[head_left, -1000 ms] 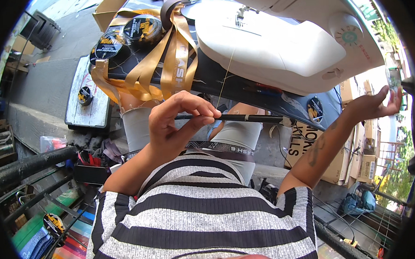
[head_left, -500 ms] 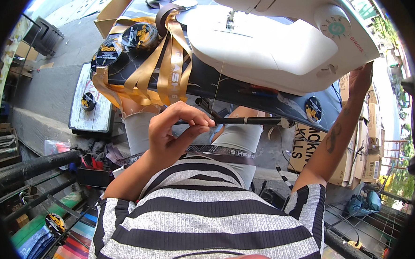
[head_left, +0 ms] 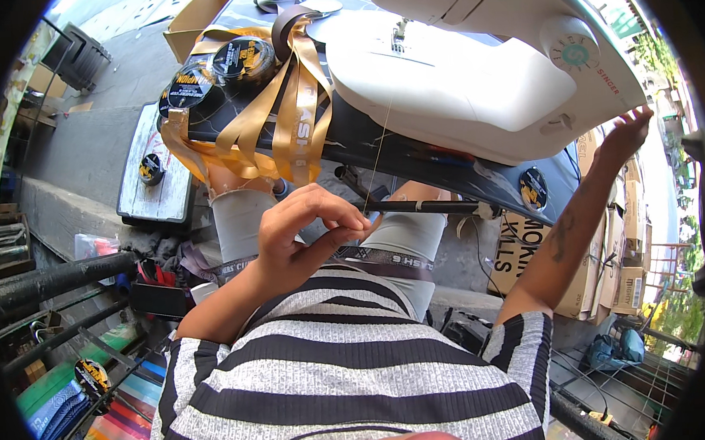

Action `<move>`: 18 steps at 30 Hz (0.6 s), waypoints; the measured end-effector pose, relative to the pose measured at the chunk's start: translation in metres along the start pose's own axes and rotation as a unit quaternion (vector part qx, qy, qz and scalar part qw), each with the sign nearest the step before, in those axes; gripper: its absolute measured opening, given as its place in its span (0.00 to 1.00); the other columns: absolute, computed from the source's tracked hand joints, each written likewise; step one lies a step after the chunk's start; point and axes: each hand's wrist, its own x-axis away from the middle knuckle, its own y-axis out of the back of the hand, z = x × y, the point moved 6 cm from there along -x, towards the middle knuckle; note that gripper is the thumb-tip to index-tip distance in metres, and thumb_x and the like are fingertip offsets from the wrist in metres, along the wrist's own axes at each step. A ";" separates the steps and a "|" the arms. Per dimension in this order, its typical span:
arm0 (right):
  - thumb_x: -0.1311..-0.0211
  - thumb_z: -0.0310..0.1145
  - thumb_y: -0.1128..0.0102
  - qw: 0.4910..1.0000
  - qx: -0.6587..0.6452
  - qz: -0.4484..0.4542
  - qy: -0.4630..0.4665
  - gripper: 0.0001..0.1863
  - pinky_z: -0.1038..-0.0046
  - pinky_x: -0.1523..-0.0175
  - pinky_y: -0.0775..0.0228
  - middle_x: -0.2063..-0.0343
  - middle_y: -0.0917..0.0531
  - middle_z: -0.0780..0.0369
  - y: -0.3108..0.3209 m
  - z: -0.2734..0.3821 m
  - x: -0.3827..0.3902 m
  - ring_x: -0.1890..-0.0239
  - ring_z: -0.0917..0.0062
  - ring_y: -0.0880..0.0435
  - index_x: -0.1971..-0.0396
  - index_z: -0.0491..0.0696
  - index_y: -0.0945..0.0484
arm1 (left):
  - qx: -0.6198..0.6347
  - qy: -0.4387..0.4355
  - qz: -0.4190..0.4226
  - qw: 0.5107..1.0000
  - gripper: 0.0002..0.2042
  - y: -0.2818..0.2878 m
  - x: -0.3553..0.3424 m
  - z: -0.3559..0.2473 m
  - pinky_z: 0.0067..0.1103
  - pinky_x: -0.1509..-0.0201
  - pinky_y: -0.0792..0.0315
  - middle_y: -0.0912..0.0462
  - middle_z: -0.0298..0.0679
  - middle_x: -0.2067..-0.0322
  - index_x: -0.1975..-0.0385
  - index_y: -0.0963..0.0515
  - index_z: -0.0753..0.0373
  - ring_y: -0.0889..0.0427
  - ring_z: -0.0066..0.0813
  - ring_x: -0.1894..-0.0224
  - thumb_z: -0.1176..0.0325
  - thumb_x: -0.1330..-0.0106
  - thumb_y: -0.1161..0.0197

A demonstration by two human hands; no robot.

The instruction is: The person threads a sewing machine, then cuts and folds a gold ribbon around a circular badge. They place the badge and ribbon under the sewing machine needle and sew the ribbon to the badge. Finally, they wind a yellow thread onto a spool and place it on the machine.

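My left hand is closed in a pinch above my lap, thumb against fingertips, on a thin pale thread. From the pinch the thread runs up taut to the white sewing machine, whose presser foot stands over the bed. At the machine's right end my right hand is raised, its fingers stretched out beside the casing with nothing seen in them. Whether they touch the casing is hard to tell. Gold printed ribbons drape over the table edge left of the machine.
Round black-and-gold discs sit among the ribbons on the dark marbled table. Another disc is at its right edge. A dark printed ribbon crosses my lap. Left stands a small white-topped stool; cardboard boxes are stacked right.
My right hand has come out from behind the machine's right end, and its fingers now show. The left hand keeps its pinch on the thread, slightly lower. The view has shifted a little.
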 end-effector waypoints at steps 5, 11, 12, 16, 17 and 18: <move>0.35 0.29 0.55 0.897 -0.199 -0.025 0.393 0.09 0.71 0.59 0.29 0.71 0.23 0.58 0.033 0.141 0.132 0.68 0.73 0.23 0.69 0.42 0.26 | -0.070 -0.063 -0.019 0.995 0.09 0.004 0.000 -0.010 0.22 0.60 0.30 0.16 0.35 0.64 0.67 0.20 0.59 0.20 0.25 0.66 0.75 0.47 0.28; 0.39 0.39 0.37 0.727 -0.223 0.601 0.246 0.27 0.52 0.27 0.54 0.55 0.18 0.62 -0.035 0.205 0.272 0.49 0.67 0.20 0.40 0.48 0.27 | -0.192 -0.122 -0.111 0.967 0.10 0.019 -0.001 -0.034 0.19 0.60 0.34 0.25 0.33 0.61 0.67 0.17 0.53 0.27 0.25 0.65 0.68 0.49 0.25; 0.40 0.38 0.36 0.702 -0.258 0.628 0.214 0.29 0.52 0.27 0.53 0.58 0.19 0.62 -0.039 0.205 0.277 0.52 0.68 0.19 0.39 0.49 0.29 | -0.187 -0.127 -0.122 0.967 0.10 0.022 -0.003 -0.036 0.19 0.60 0.34 0.25 0.33 0.61 0.67 0.17 0.53 0.27 0.25 0.64 0.68 0.48 0.25; 0.44 0.29 0.32 0.707 -0.280 0.628 0.166 0.20 0.68 0.55 0.29 0.73 0.24 0.62 -0.039 0.194 0.273 0.70 0.73 0.24 0.49 0.48 0.21 | -0.123 -0.104 -0.107 0.981 0.10 0.027 -0.018 -0.032 0.18 0.61 0.32 0.27 0.35 0.62 0.67 0.17 0.56 0.26 0.25 0.62 0.71 0.48 0.25; 0.45 0.28 0.32 0.714 -0.270 0.626 0.160 0.18 0.71 0.62 0.28 0.75 0.25 0.62 -0.038 0.190 0.271 0.72 0.74 0.25 0.53 0.47 0.19 | -0.096 -0.098 -0.100 0.986 0.10 0.026 -0.022 -0.030 0.19 0.61 0.32 0.27 0.36 0.62 0.67 0.17 0.56 0.26 0.25 0.62 0.71 0.48 0.25; 0.46 0.25 0.32 0.742 -0.286 0.587 0.153 0.12 0.73 0.72 0.37 0.76 0.25 0.63 -0.035 0.187 0.266 0.75 0.75 0.28 0.61 0.45 0.17 | -0.066 -0.104 -0.083 0.989 0.10 0.024 -0.030 -0.026 0.19 0.60 0.31 0.26 0.36 0.62 0.66 0.17 0.57 0.25 0.25 0.62 0.70 0.47 0.25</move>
